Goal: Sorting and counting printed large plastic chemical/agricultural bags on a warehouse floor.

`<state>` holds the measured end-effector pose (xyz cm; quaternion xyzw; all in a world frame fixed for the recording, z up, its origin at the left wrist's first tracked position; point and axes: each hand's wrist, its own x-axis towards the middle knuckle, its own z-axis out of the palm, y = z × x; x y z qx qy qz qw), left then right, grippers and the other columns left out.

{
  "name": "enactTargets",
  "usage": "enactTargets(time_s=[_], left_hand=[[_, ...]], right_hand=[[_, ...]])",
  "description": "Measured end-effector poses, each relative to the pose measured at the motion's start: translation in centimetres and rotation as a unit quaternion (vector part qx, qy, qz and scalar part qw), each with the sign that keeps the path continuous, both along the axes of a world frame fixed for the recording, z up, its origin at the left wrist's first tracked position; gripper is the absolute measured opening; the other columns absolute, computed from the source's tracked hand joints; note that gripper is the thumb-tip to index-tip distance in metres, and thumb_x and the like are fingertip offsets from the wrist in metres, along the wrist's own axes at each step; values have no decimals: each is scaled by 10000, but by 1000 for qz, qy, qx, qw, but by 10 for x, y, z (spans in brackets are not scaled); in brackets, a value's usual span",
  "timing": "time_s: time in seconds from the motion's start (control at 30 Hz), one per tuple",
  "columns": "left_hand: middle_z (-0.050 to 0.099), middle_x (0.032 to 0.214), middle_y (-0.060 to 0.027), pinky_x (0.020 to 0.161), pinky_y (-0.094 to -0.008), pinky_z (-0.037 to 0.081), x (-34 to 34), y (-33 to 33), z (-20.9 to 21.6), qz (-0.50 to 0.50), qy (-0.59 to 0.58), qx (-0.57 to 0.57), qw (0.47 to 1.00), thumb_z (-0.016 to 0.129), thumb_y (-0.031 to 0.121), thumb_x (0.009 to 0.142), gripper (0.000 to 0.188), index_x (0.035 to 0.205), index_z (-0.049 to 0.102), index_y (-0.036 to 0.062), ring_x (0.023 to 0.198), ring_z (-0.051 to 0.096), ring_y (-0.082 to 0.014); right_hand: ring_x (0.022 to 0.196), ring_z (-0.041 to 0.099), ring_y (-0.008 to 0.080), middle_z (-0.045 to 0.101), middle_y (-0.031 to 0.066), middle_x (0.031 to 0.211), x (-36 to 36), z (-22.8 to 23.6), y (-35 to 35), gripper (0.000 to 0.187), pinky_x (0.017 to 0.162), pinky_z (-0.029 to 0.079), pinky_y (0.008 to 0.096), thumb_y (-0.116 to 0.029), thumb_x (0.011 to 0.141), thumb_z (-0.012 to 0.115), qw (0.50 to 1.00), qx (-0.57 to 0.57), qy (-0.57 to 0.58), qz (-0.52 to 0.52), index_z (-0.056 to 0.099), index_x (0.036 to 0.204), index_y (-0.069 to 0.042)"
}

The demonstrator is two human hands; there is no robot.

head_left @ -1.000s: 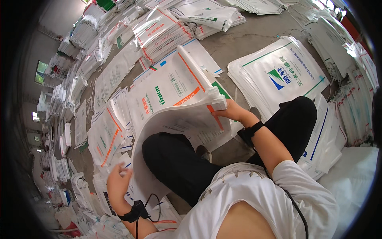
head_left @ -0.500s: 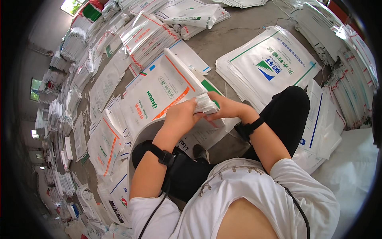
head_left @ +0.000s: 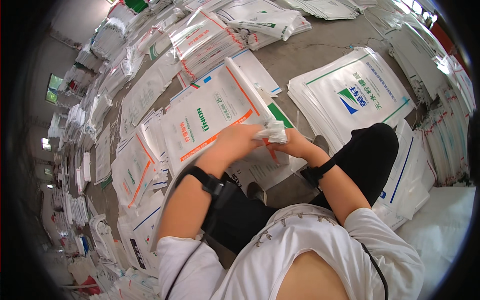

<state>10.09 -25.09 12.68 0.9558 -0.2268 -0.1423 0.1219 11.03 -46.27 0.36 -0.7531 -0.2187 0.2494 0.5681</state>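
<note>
Hands met | your left hand (head_left: 235,142) has come up from beside your knee to join the right hand (head_left: 295,145) at the sack (head_left: 215,117) corner; both now work one edge | grip: both pinching the bunched white corner | sack: white, orange-striped, flat on the stack (head_left: 135,170) ahead, floor (head_left: 320,45) beyond.

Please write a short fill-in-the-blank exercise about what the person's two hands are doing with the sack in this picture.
1. Both hands grip the crumpled corner of a white woven sack with ____ stripes.
2. The left hand and the right hand meet at the sack's ____ corner.
3. Each wrist wears a ____ strap.
4. To the right lies a stack of white sacks with a green and ____ logo.

Missing words: orange; crumpled; black; blue
</note>
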Motion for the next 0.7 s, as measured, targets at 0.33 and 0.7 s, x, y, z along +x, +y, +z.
enactTargets(time_s=[0.33, 0.7], left_hand=[[704, 992, -209, 829, -410, 516, -109, 264, -2, 262, 129, 110, 950, 705, 272, 816, 307, 1058, 714, 84, 935, 671, -375], [686, 883, -198, 731, -458, 509, -259, 242, -25, 416, -141, 86, 894, 726, 247, 836, 214, 973, 704, 84, 833, 646, -410]], right_hand=[[937, 664, 170, 731, 80, 1016, 5, 11, -1, 332, 869, 490, 311, -205, 810, 787, 998, 24, 0, -55, 714, 1106, -73], [976, 629, 149, 718, 43, 1054, 18, -61, 0, 347, 894, 492, 325, -122, 815, 793, 999, -9, -40, -35, 693, 1139, -50]])
